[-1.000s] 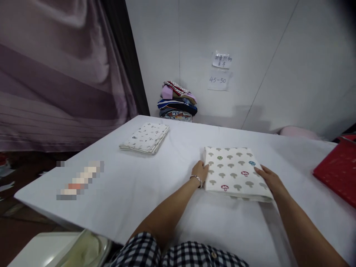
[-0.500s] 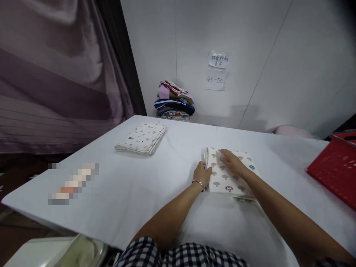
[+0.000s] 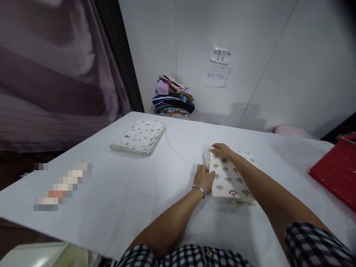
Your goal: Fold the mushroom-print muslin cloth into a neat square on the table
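White table (image 3: 125,189) bears mushroom cloth (image 3: 222,186), caps (image 3: 233,192) toward wall (image 3: 247,55); long axis unclear.

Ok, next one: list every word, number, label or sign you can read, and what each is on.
"45-50": handwritten on the lower sheet on the wall.
Upper sheet, just above it: two rows of handwritten Chinese characters, too blurred to read surely.
Red object at right: pale marks, too blurred to call lettering.

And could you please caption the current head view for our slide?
Left hand and right hand on a mushroom-print cloth; another folded cloth lies on the table.
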Action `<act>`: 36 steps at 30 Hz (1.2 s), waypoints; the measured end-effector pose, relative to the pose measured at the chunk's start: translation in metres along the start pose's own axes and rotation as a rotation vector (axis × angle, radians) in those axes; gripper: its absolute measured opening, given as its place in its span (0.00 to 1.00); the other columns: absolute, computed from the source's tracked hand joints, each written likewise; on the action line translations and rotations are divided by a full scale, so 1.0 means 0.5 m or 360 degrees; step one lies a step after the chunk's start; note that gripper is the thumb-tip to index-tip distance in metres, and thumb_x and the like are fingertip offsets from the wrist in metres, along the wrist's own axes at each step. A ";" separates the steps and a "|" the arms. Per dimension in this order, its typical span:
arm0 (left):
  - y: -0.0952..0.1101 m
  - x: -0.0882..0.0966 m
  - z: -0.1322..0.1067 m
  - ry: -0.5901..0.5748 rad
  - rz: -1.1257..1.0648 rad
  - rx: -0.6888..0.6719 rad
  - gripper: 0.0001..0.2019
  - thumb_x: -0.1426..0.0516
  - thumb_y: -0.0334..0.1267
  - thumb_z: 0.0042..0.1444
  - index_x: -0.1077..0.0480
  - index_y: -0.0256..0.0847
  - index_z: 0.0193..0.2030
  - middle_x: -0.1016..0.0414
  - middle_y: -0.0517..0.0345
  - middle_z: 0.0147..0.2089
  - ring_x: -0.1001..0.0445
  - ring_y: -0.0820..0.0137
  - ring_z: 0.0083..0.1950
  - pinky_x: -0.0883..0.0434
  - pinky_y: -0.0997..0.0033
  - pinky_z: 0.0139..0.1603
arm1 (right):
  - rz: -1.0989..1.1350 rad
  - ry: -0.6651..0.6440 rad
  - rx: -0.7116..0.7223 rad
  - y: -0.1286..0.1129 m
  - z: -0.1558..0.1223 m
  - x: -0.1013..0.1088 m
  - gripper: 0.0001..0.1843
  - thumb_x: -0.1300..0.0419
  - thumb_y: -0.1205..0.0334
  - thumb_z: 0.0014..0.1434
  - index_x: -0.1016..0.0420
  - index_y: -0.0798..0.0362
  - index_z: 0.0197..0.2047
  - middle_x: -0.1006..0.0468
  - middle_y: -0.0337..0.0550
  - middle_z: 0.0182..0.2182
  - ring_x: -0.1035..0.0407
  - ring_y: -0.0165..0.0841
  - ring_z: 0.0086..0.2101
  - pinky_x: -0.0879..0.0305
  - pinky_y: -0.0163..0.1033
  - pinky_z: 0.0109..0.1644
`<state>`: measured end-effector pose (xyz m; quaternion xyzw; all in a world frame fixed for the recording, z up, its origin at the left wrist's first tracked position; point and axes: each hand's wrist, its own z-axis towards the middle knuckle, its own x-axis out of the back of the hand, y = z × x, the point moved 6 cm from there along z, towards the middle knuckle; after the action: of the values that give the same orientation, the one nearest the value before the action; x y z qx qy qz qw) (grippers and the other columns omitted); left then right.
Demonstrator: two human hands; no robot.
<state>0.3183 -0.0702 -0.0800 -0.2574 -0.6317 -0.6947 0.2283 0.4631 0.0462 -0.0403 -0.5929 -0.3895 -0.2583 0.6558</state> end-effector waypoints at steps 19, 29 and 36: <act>0.012 0.007 -0.022 -0.0250 0.0547 -0.0109 0.14 0.55 0.43 0.61 0.33 0.41 0.34 0.28 0.56 0.35 0.29 0.68 0.37 0.39 0.70 0.35 | -0.0693 0.0058 0.0043 -0.010 0.004 -0.065 0.24 0.59 0.47 0.64 0.28 0.52 0.46 0.26 0.49 0.46 0.35 0.38 0.47 0.44 0.42 0.49; 0.010 0.004 -0.020 -0.0206 0.0558 -0.0137 0.14 0.56 0.42 0.61 0.32 0.41 0.33 0.27 0.55 0.35 0.28 0.68 0.37 0.40 0.69 0.33 | -0.0673 0.0217 0.0037 -0.054 -0.102 -0.074 0.30 0.60 0.50 0.64 0.48 0.57 0.64 0.50 0.51 0.64 0.60 0.41 0.63 0.63 0.53 0.62; 0.003 0.002 -0.013 -0.0186 0.0523 -0.0130 0.13 0.55 0.42 0.61 0.34 0.42 0.30 0.27 0.57 0.32 0.29 0.69 0.35 0.40 0.70 0.32 | -0.0611 0.0048 0.0107 -0.065 -0.127 -0.112 0.31 0.59 0.49 0.64 0.50 0.57 0.65 0.57 0.52 0.66 0.65 0.40 0.64 0.68 0.52 0.64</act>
<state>0.3181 -0.0769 -0.0789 -0.4061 -0.5645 -0.6571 0.2909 0.4182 -0.0281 -0.0669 -0.4815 -0.4940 -0.3744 0.6196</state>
